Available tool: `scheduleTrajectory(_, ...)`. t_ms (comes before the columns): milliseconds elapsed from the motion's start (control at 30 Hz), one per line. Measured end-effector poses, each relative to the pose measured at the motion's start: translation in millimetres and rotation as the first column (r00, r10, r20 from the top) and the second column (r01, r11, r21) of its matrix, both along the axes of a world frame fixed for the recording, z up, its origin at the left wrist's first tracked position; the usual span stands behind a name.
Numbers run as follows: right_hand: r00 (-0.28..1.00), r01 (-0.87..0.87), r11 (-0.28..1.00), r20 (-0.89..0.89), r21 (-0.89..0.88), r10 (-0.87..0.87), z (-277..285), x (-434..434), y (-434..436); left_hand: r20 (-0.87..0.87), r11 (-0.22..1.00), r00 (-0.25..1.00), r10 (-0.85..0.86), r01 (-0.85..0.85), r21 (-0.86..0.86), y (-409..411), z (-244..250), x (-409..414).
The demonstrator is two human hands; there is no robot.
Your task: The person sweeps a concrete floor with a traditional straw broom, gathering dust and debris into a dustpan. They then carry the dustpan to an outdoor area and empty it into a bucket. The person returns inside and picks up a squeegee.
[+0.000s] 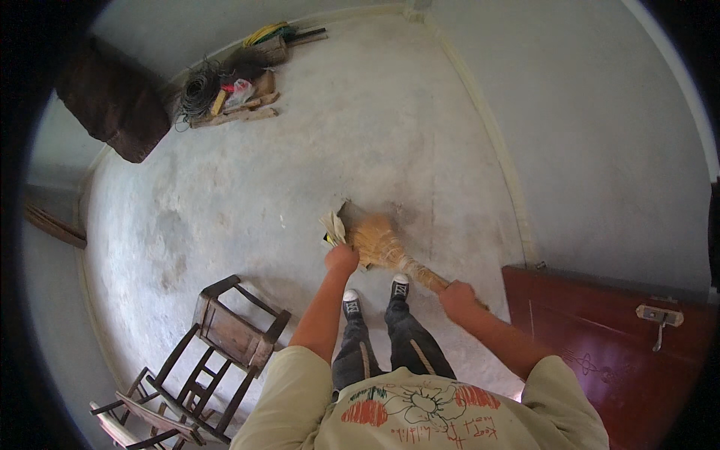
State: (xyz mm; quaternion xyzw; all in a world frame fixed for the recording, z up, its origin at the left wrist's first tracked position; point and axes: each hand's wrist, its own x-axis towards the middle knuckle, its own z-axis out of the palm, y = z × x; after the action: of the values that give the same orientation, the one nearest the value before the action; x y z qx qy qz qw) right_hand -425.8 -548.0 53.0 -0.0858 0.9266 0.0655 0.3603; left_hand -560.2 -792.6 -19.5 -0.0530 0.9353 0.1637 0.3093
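Observation:
My right hand [458, 301] grips the handle of a straw broom [379, 239], whose blurred bristle head reaches down to the concrete floor before my feet. In my left hand [342, 259] is the pale, crumpled top of a pan-like holder [334, 226], perhaps a makeshift dustpan, with a bit of yellow and black at its side. Its brown edge shows beyond the broom head. The bristles cover most of the holder, so what lies in it is hidden. Both my shoes [375, 292] stand just behind the broom.
A wooden chair [236, 332] stands on the left, with more chairs [146, 416] behind it. To the right is a red door [596, 332] with a lever handle. Coiled wire [199, 93] and wood scraps [247, 112] lie by the far wall, near a dark brown object [121, 104].

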Motion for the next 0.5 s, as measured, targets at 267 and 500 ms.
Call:
scheduleTrajectory(267, 0.995, 0.01, 1.0, -0.099, -0.022, -0.012, 95.3, -8.4, 35.3, 0.004, 0.998, 0.999, 0.037, -0.037, 0.045, -43.3, -17.5, 22.2)
scheduleTrajectory(500, 0.934, 0.353, 0.935, 0.05, 0.022, -0.354, 129.3, 3.5, 64.6, -0.024, 0.999, 1.0, -0.008, 0.009, 0.043, -60.4, -11.7, 29.7)
